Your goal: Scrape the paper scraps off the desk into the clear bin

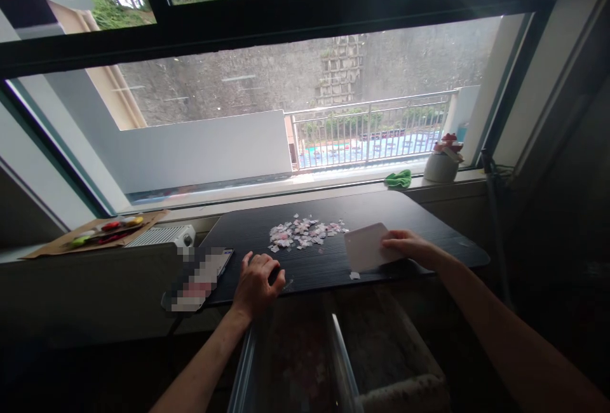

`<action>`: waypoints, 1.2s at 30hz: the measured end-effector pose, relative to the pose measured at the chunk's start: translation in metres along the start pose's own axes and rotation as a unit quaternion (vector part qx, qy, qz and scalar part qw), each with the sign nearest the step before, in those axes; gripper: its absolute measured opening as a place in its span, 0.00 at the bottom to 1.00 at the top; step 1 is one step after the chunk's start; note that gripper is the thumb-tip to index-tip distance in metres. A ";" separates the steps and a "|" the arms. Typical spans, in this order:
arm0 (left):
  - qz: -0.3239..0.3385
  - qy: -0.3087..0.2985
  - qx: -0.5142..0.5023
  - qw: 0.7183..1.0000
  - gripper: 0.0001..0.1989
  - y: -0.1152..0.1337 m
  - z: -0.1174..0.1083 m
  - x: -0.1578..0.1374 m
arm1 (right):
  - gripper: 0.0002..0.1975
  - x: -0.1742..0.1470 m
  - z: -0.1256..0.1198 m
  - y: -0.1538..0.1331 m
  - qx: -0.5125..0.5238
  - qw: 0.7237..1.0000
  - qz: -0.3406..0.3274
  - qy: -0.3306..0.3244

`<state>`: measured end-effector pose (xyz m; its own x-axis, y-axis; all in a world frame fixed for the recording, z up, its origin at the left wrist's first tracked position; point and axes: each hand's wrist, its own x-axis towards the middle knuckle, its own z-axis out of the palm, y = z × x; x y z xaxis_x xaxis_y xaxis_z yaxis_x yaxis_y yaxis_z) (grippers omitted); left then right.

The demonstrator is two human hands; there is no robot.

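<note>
My right hand grips the right edge of a thin white rectangular card with rounded corners, tilted over the black tabletop. Left of the card lies a loose pile of small torn paper scraps, white with some pink. One single scrap is by the card's lower edge, close to the table's front. My left hand is at the front edge of the table, fingers bent and thumb apart, with nothing visible in it. Under that edge stands a clear-walled bin, dim inside, with pale bits faintly showing.
A phone-like flat object, partly pixelated, lies at the table's left end. Colourful items rest on brown paper near a white radiator-like unit. On the sill are a green cloth and a whitish pot. A brownish box stands beside the bin.
</note>
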<state>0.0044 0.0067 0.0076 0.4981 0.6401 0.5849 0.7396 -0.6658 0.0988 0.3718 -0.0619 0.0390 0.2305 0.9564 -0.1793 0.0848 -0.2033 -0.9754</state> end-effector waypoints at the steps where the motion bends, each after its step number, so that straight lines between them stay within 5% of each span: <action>1: 0.000 0.000 0.000 1.000 0.08 0.000 0.000 0.000 | 0.09 -0.001 0.000 -0.001 0.002 1.000 0.000 -0.001; 14: -0.003 -0.003 -0.002 1.000 0.09 -0.001 0.001 0.000 | 0.11 -0.015 0.001 -0.011 0.009 1.000 -0.010 -0.027; 27: -0.013 -0.001 0.000 1.000 0.07 0.002 0.003 0.000 | 0.07 0.019 0.060 -0.002 -0.015 0.978 -0.141 0.152; 33: -0.023 -0.001 -0.007 1.000 0.07 0.004 0.002 0.001 | 0.12 0.013 0.083 0.007 0.007 0.989 -0.137 0.047; 36: -0.027 -0.007 -0.009 1.000 0.07 0.006 0.001 0.001 | 0.14 0.010 0.079 0.009 0.014 0.988 -0.142 0.052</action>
<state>0.0094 0.0041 0.0081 0.4645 0.6801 0.5672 0.7566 -0.6376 0.1449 0.2981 -0.0371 0.0181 0.2995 0.9471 0.1157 0.1346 0.0782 -0.9878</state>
